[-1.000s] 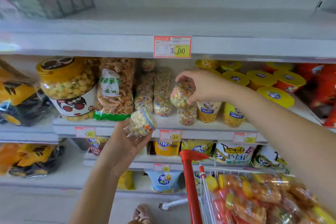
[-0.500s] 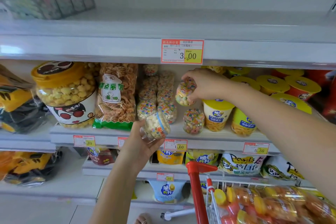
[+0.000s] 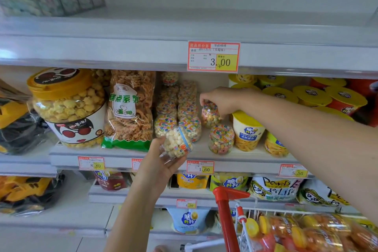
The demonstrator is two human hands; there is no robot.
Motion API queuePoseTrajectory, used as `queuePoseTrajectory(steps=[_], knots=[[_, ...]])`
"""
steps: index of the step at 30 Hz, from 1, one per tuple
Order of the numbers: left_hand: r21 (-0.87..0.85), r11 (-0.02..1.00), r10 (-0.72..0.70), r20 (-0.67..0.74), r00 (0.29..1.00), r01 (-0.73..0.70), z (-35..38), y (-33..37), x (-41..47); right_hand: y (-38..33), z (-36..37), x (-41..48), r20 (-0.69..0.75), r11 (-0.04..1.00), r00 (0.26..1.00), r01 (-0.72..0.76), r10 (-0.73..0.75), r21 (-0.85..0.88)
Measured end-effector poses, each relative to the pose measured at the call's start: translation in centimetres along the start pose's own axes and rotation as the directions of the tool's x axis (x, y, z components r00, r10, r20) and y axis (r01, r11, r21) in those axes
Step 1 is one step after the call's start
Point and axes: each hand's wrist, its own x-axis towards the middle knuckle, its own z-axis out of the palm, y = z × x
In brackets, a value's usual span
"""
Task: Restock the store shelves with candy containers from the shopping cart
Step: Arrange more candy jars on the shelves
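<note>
My left hand [image 3: 161,168] cradles a clear candy jar [image 3: 177,143] of pale round sweets, tilted, fingers curled round it just in front of the middle shelf [image 3: 122,162]. My right hand [image 3: 222,99] pinches a second jar [image 3: 209,115] of multicoloured candy from above, beside a stack of like jars [image 3: 177,108] and behind a front jar [image 3: 221,139]. I cannot tell whether it touches the shelf. The shopping cart [image 3: 227,210] at lower right holds orange packets [image 3: 327,229].

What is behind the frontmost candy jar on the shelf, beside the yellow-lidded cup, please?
Another candy jar, gripped from above by the right hand. The front jar covers part of its base, so whether it rests on the shelf is unclear.
</note>
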Motion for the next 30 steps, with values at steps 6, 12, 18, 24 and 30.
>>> queuePoseTrajectory(steps=[6,12,18,24,30], knots=[[-0.030,0.999,-0.021,0.018,1.000,0.022,-0.3,-0.1,0.3,0.7,-0.7,1.0,-0.053,0.981,0.989,-0.131,0.140,0.142],[-0.050,0.998,-0.036,-0.001,0.999,0.036,-0.3,-0.2,0.5,0.2,-1.3,1.4,-0.132,0.978,0.970,-0.195,0.204,0.076],[-0.051,0.998,-0.040,0.003,0.999,0.040,-0.2,-0.2,0.6,-0.4,-1.3,1.5,-0.142,0.971,0.960,-0.238,0.241,0.036],[-0.039,0.999,-0.035,0.003,0.999,0.035,-0.3,-0.2,0.7,-1.5,-1.0,1.7,-0.032,0.947,0.952,-0.305,0.304,-0.099],[-0.032,0.999,-0.040,-0.001,0.999,0.040,-0.4,-0.1,0.9,-2.3,0.5,3.1,0.037,0.913,0.929,-0.352,0.367,-0.204]])
